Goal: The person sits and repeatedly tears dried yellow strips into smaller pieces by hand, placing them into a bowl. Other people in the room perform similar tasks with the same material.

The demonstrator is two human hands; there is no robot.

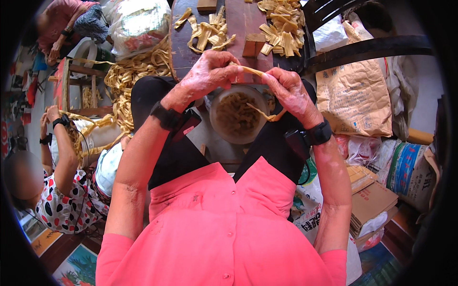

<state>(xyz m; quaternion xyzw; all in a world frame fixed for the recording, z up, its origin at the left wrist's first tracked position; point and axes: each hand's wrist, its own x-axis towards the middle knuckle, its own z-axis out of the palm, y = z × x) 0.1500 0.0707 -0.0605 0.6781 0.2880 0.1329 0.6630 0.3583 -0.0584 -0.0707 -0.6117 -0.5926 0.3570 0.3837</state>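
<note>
A pale yellow, pliable strip (253, 70) is stretched between my two hands above the near edge of a dark red wooden board (243, 21). My left hand (211, 71) pinches one end between thumb and fingers. The other side is gripped by my right hand (288, 87), and a loose tail of the strip hangs below it over a round tub (264, 132). Short folded pieces (238, 111) lie in that tub, between my knees. On the board, a wooden block (254, 45) stands between a small pile of flat strips (207, 34) and a larger pile (284, 26).
Long strips (123, 78) are heaped at the left of my knee, near a wooden frame (68, 85). Another person (71, 200) sits at left, a further one (68, 28) beyond. At right are a brown paper sack (354, 100), flattened cardboard (374, 207) and a curved black bar (372, 50).
</note>
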